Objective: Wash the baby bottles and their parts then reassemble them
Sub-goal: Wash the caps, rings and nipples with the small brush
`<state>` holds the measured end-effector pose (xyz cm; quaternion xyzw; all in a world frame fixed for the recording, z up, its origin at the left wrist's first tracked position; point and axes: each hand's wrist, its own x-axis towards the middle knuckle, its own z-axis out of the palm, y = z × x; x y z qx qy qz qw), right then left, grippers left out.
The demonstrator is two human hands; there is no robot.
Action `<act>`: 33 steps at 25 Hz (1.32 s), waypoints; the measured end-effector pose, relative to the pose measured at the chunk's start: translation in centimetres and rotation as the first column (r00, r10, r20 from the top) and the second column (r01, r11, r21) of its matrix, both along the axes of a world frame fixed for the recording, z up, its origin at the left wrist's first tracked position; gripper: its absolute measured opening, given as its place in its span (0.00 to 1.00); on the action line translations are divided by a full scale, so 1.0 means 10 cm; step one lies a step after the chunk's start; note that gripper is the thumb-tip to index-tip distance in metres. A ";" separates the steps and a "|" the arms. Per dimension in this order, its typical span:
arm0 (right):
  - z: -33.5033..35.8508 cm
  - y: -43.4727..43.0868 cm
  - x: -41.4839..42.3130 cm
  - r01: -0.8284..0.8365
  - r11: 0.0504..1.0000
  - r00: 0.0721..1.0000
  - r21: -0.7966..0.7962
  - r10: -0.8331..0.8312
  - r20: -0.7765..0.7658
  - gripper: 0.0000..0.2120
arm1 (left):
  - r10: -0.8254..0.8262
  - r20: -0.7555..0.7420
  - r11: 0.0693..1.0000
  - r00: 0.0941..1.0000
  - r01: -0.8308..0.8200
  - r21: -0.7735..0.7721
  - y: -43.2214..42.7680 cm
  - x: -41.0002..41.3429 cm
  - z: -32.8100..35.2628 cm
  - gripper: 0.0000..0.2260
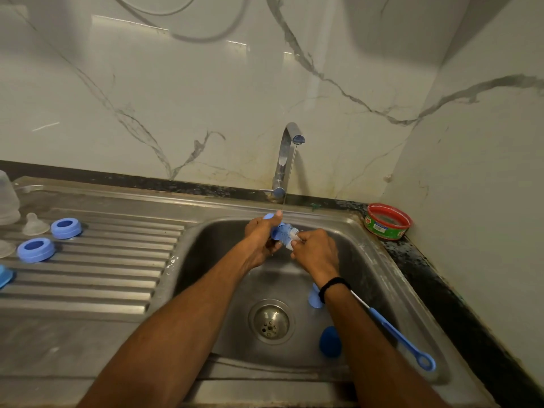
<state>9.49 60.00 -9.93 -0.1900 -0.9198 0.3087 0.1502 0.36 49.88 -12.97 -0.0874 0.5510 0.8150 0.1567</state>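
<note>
Over the sink basin (365, 269), my left hand (260, 240) grips a small blue bottle part (275, 231), mostly hidden by the fingers. My right hand (316, 251) pinches the bottle brush just behind its blue and white bristles (288, 233). The bristles are pushed into the blue part. The brush's blue handle (397, 334) runs under my right wrist toward the front right of the basin. A thin stream of water from the tap (287, 154) lands on my left thumb. Two more blue parts (315, 300) (329, 344) lie in the basin near the drain (270, 320).
On the ribbed drainboard (117, 260) at the left lie two blue rings (66, 228) (36, 250), a clear teat (35, 225), a clear bottle (7, 201) and another blue piece (4, 275). A red and green tub (387, 222) stands at the back right corner.
</note>
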 end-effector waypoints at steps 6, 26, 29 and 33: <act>0.03 0.00 0.01 -0.012 1.000 1.000 -0.001 0.012 -0.004 0.09 | 0.003 -0.014 0.997 1.000 -0.002 0.083 -0.06 0.02 0.01 0.12; 0.00 -0.11 0.02 -0.033 0.999 0.999 0.000 0.033 -0.027 0.08 | 0.023 -0.083 0.999 0.996 -0.020 0.033 0.00 -0.02 -0.06 0.14; 0.01 -0.11 0.02 -0.046 0.999 0.998 0.015 0.047 -0.031 0.08 | 0.044 -0.119 0.998 0.992 -0.048 -0.029 -0.04 -0.06 -0.07 0.17; -0.01 -0.13 0.01 -0.086 0.996 0.995 -0.030 0.085 -0.050 0.09 | 0.152 -0.110 0.988 0.982 -0.154 -0.002 -0.11 -0.14 -0.09 0.12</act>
